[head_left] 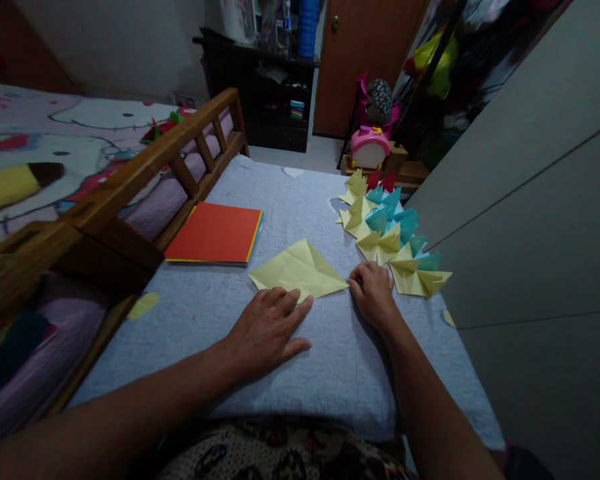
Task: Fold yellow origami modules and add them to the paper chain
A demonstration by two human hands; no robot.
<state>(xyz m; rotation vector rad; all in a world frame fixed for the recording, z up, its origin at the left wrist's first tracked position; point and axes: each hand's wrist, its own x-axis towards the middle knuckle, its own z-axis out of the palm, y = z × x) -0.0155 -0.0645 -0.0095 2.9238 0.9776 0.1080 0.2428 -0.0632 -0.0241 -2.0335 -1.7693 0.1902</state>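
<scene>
A pale yellow sheet of origami paper (300, 267) lies on the cloth in front of me, creased and folded, with pointed corners at both sides. My left hand (273, 327) rests flat on its near edge, fingers stretched out and slightly spread. At the paper's right corner, my right hand (373, 290) has its fingers curled in, the thumb and fingertips pinching the tip. Just beyond that hand stand rows of folded paper pieces, yellow (380, 243), blue (403, 220) and red (381, 180).
A stack of coloured paper (215, 233), orange on top, lies at the left by a wooden bed rail (180, 173). A light cloth (290, 193) covers the surface. To the right rises a pale cabinet side (530, 220). A dark shelf unit (260, 93) stands at the back.
</scene>
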